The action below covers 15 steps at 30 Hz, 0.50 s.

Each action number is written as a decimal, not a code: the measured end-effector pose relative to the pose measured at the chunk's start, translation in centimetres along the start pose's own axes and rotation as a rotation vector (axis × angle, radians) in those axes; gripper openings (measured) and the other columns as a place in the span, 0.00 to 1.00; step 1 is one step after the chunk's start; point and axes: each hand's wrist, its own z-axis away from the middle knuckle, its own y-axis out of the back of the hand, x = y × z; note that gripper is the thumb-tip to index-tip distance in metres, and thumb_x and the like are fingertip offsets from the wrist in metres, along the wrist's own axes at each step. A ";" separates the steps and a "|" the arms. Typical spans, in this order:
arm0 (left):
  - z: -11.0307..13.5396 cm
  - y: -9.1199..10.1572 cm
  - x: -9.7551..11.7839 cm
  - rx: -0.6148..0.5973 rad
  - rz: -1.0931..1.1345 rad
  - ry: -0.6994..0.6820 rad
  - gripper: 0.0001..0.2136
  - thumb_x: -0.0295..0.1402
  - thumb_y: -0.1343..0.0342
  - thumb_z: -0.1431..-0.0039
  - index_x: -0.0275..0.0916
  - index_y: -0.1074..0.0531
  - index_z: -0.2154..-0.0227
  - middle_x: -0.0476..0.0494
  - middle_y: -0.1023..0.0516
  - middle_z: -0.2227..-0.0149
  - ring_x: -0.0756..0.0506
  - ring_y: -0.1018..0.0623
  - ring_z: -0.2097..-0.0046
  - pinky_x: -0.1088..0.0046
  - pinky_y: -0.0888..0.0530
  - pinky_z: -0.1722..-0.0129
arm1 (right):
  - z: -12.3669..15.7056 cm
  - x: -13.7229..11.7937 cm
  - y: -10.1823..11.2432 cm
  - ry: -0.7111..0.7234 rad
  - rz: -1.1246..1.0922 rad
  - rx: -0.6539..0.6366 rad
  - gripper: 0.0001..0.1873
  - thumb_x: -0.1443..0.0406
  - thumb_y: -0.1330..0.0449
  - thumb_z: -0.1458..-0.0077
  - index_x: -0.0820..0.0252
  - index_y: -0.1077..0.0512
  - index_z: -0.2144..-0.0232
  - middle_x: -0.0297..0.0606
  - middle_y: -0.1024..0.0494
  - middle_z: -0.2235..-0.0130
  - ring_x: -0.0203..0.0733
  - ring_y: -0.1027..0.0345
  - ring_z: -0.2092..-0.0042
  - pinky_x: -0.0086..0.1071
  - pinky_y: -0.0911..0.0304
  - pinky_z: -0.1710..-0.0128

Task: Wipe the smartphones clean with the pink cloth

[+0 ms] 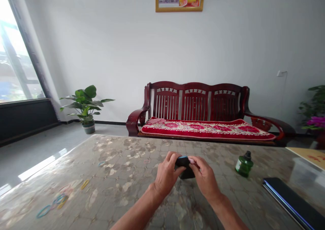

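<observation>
Above the middle of the table, a small black object with a blue top edge is held between both hands; its exact kind is unclear. My left hand is closed on its left side, thumb in front and fingers behind. At the upper right corner, the fingers of my right hand are pinched together against it. Something small and pale pink shows at those fingertips, too small to name. Below the object, a dark shape is visible, and I cannot tell whether it is part of it.
Coloured elastic bands lie at the table's left, with a yellow one nearby. To the right stand a green bottle with a black cap and a dark flat device. Beyond the patterned tablecloth is a wooden bench.
</observation>
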 end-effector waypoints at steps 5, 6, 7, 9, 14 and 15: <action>0.1 1.5 0.4 -0.095 -0.156 0.083 0.05 0.38 0.43 0.38 0.43 0.29 0.67 0.49 0.24 0.65 0.46 0.23 0.62 0.76 0.32 0.64 | 0.1 -0.5 -0.2 0.138 0.118 -0.028 0.13 0.60 0.47 0.35 0.51 0.23 0.57 0.38 0.20 0.59 0.44 0.26 0.56 0.35 0.32 0.54; 0.2 1.9 0.4 -0.121 -0.175 0.086 0.06 0.39 0.43 0.38 0.43 0.28 0.67 0.49 0.24 0.65 0.46 0.23 0.62 0.76 0.33 0.64 | 0.2 -0.7 -0.2 0.177 0.139 -0.029 0.13 0.60 0.47 0.35 0.51 0.23 0.56 0.38 0.19 0.58 0.44 0.26 0.56 0.35 0.31 0.54; 0.3 2.2 0.4 -0.146 -0.188 0.085 0.06 0.39 0.44 0.38 0.44 0.28 0.67 0.49 0.23 0.65 0.46 0.23 0.62 0.76 0.33 0.64 | 0.3 -0.9 -0.3 0.218 0.162 -0.032 0.13 0.61 0.47 0.35 0.51 0.23 0.55 0.38 0.19 0.58 0.43 0.26 0.56 0.35 0.31 0.54; 0.7 3.0 0.3 -0.194 -0.191 0.074 0.06 0.39 0.44 0.37 0.45 0.27 0.65 0.49 0.22 0.64 0.46 0.22 0.61 0.76 0.34 0.64 | 0.6 -1.4 -0.5 0.303 0.207 -0.040 0.14 0.63 0.47 0.35 0.51 0.24 0.52 0.37 0.19 0.57 0.42 0.26 0.56 0.35 0.31 0.54; 2.9 4.2 -0.7 -0.258 -0.175 0.060 0.05 0.36 0.46 0.36 0.47 0.27 0.60 0.51 0.20 0.62 0.46 0.21 0.61 0.77 0.34 0.66 | 1.9 -1.8 -1.3 0.459 0.328 -0.090 0.16 0.67 0.48 0.34 0.53 0.27 0.48 0.37 0.20 0.53 0.41 0.27 0.52 0.36 0.33 0.50; 3.4 4.3 -1.0 -0.273 -0.183 0.065 0.05 0.36 0.47 0.36 0.47 0.27 0.60 0.51 0.20 0.63 0.46 0.20 0.62 0.77 0.35 0.66 | 2.2 -1.6 -1.4 0.471 0.350 -0.103 0.16 0.67 0.48 0.34 0.53 0.27 0.48 0.37 0.20 0.53 0.41 0.28 0.52 0.36 0.33 0.49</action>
